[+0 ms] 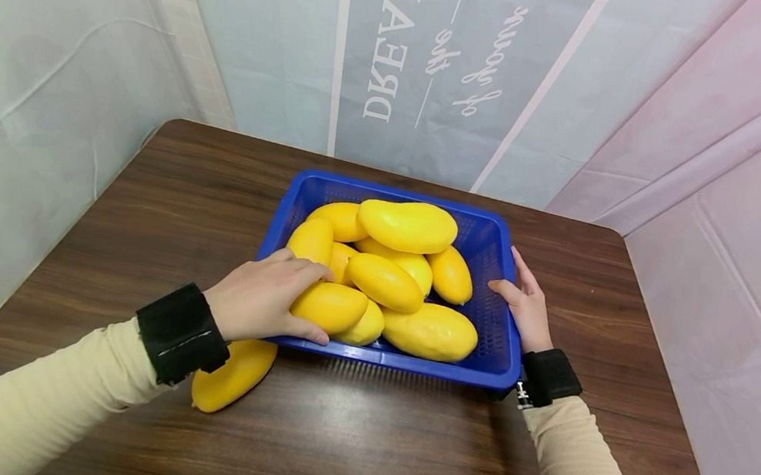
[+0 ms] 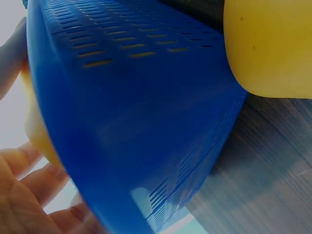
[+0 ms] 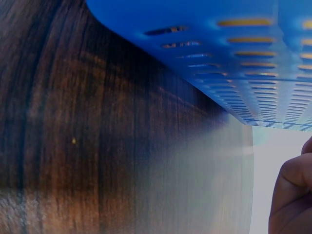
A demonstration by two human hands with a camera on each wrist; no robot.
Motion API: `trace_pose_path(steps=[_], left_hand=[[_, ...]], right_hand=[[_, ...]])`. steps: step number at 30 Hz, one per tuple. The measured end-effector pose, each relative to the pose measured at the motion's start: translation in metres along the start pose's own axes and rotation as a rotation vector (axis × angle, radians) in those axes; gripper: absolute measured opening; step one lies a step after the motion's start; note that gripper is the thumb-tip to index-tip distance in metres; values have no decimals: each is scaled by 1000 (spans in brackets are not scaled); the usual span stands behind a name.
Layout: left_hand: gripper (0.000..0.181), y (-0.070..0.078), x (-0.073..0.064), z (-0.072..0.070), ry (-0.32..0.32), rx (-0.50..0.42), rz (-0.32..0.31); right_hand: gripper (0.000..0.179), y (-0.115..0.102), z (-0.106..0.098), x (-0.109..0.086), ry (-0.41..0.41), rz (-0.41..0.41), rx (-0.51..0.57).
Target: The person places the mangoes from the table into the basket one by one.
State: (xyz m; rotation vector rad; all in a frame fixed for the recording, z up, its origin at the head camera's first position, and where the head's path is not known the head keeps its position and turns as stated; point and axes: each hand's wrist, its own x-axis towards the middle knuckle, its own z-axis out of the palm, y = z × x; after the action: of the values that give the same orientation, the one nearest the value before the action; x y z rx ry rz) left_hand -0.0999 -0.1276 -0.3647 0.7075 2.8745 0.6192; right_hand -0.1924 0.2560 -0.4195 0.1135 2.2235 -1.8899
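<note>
In the head view a blue plastic basket [image 1: 402, 360] holds several yellow mangoes [image 1: 407, 226]. At its front left corner my left hand [image 1: 270, 295] curls its fingers and thumb round one mango [image 1: 330, 307], which lies over others in the basket. My right hand [image 1: 528, 307] grips the basket's right rim, thumb inside and fingers along the outer side. Another mango [image 1: 233, 377] lies on the table outside the basket, partly under my left wrist. The left wrist view shows the left hand [image 2: 34, 195] beyond the basket's wall [image 2: 122, 112], with the held mango mostly hidden.
The basket stands on a dark brown wooden table [image 1: 366, 445]. Behind it hangs a grey-blue curtain [image 1: 289, 50] with white lettering. Pale sheeting [image 1: 37, 62] covers the left side, and more pale sheeting [image 1: 735, 306] the right. A black band sits on each wrist.
</note>
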Motion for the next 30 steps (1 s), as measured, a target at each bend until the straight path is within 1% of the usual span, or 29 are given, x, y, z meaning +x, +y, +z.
trace_pose_path(steps=[9,15,19,22,27,30], left_hand=[[76,-1,-3,3,35,11,24],[75,-1,-5,3,51,6,38],[73,-3,-8,3,70,10,39],[72,-4,-13,5,104,34,45],[73,-6,-23,8,197,105,85],[74,-8,-28,9,239,132,103]], right_hand=[[72,0,0,0,-5,-6,-1],[72,0,0,1,-5,-5,-7],[73,1,0,0,0,8,-3],[73,2,0,0,2,10,-4],[73,2,-1,0,-1,4,-11],[73,1,-1,1,1,0,-13]])
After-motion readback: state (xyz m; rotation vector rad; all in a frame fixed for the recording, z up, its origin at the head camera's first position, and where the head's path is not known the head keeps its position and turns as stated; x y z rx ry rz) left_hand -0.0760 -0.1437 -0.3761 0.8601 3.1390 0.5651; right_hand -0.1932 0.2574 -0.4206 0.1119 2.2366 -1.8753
